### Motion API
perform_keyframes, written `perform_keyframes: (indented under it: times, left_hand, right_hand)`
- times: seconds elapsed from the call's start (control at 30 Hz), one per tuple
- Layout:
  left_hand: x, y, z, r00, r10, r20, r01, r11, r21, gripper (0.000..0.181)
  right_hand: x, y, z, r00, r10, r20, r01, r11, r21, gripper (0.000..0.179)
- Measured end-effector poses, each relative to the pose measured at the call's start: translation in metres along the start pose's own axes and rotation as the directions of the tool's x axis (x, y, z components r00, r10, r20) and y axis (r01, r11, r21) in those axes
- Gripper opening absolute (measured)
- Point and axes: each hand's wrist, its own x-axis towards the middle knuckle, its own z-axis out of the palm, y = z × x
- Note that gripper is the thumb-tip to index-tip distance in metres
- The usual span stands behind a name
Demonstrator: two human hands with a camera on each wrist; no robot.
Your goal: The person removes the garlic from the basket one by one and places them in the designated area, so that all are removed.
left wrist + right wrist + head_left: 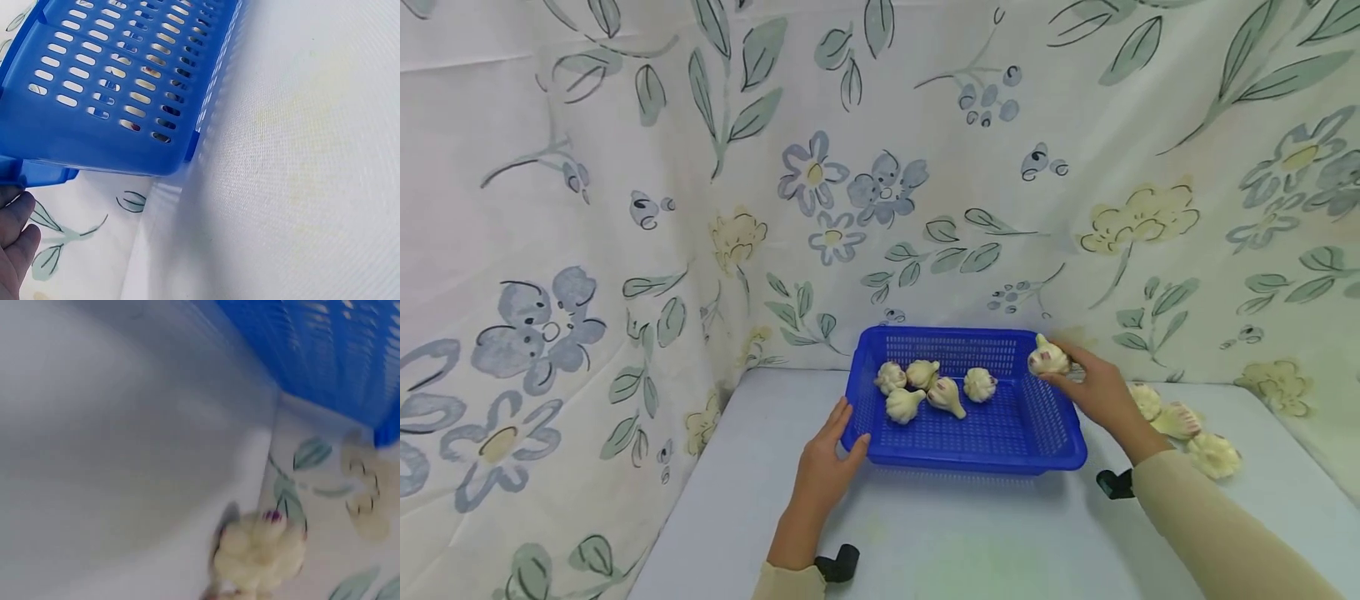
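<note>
A blue plastic basket (955,454) with slotted walls stands on the white table. Several garlic bulbs (946,396) lie inside, mostly toward its left half. My right hand (1097,387) pinches another garlic bulb (1048,357) between thumb and fingers, over the basket's back right corner. At the front left corner, my left hand (829,458) touches the rim with its fingers extended and thumb spread. The left wrist view shows its fingers (15,219) right at the basket's rim (47,174). The right hand itself is outside the right wrist view.
Three garlic bulbs (1213,456) sit on the table (760,467) to the right of the basket, beside my right forearm. In the right wrist view a loose bulb (259,553) shows near the table's back edge. A floral cloth (925,167) hangs behind and at the left.
</note>
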Motion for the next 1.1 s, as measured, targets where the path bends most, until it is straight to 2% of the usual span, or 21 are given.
perform_keyframes:
  times: [0.07, 0.17, 0.23, 0.3, 0.37, 0.43, 0.5, 0.6, 0.63, 0.7, 0.73, 0.83, 0.87, 0.93, 1.1]
  left_hand:
    - [0.0, 0.0, 0.0, 1.0, 0.002, -0.006, -0.002, 1.0, 0.001, 0.062]
    - [0.001, -0.001, 0.0, 1.0, 0.003, -0.007, -0.003, 1.0, 0.001, 0.061]
    - [0.001, 0.0, 0.0, 1.0, 0.006, -0.009, -0.006, 1.0, -0.008, 0.061]
    - [0.001, 0.0, -0.001, 1.0, 0.008, -0.01, -0.008, 1.0, -0.012, 0.061]
    - [0.001, 0.001, -0.001, 1.0, 0.011, -0.014, -0.011, 1.0, -0.016, 0.06]
    - [0.0, 0.0, 0.0, 1.0, 0.009, -0.015, -0.009, 1.0, -0.01, 0.06]
    - [0.0, 0.0, 0.0, 1.0, 0.005, -0.016, -0.005, 1.0, -0.006, 0.061]
    - [0.0, -0.001, 0.0, 1.0, -0.001, -0.017, 0.001, 1.0, 0.004, 0.061]
    - [-0.001, -0.001, 0.0, 1.0, -0.002, -0.017, 0.002, 1.0, 0.006, 0.061]
    - [-0.001, -0.001, -0.001, 1.0, -0.008, -0.013, 0.008, 1.0, 0.009, 0.062]
    - [-0.001, -0.001, -0.001, 1.0, -0.011, -0.011, 0.011, 1.0, 0.01, 0.062]
    - [-0.002, -0.001, -0.002, 1.0, -0.024, -0.004, 0.024, 1.0, 0.004, 0.062]
    - [-0.002, -0.001, -0.002, 1.0, -0.027, -0.001, 0.027, 1.0, 0.003, 0.062]
    - [-0.002, -0.001, -0.002, 1.0, -0.03, 0.003, 0.03, 1.0, 0.001, 0.062]
    - [-0.001, -0.002, 0.0, 1.0, -0.015, 0.001, 0.015, 1.0, 0.0, 0.063]
  right_hand:
    - [-0.009, 0.007, -0.013, 0.997, 0.064, -0.036, -0.063, 0.998, 0.024, 0.073]
    - [-0.026, 0.023, -0.032, 0.981, 0.176, -0.087, -0.169, 0.982, 0.081, 0.075]
    - [-0.04, 0.036, -0.044, 0.959, 0.257, -0.118, -0.24, 0.96, 0.144, 0.075]
    - [-0.055, 0.049, -0.054, 0.925, 0.351, -0.147, -0.318, 0.925, 0.208, 0.075]
    - [-0.071, 0.063, -0.064, 0.879, 0.441, -0.183, -0.381, 0.879, 0.288, 0.073]
    - [-0.085, 0.075, -0.071, 0.82, 0.531, -0.214, -0.444, 0.826, 0.348, 0.071]
    - [-0.098, 0.085, -0.077, 0.747, 0.621, -0.237, -0.506, 0.762, 0.404, 0.07]
    - [-0.113, 0.099, -0.084, 0.626, 0.74, -0.246, -0.567, 0.648, 0.508, 0.07]
    - [-0.118, 0.102, -0.085, 0.594, 0.765, -0.25, -0.579, 0.622, 0.527, 0.07]
    - [-0.126, 0.11, -0.087, 0.519, 0.824, -0.226, -0.621, 0.546, 0.562, 0.071]
    - [-0.13, 0.113, -0.087, 0.494, 0.842, -0.218, -0.629, 0.519, 0.578, 0.071]
    - [-0.139, 0.123, -0.083, 0.445, 0.878, -0.178, -0.683, 0.461, 0.566, 0.072]
    - [-0.142, 0.128, -0.082, 0.426, 0.892, -0.154, -0.7, 0.432, 0.568, 0.072]
    - [-0.148, 0.138, -0.078, 0.415, 0.903, -0.114, -0.727, 0.404, 0.555, 0.075]
    - [-0.162, 0.169, -0.069, 0.363, 0.932, -0.005, -0.789, 0.31, 0.53, 0.085]
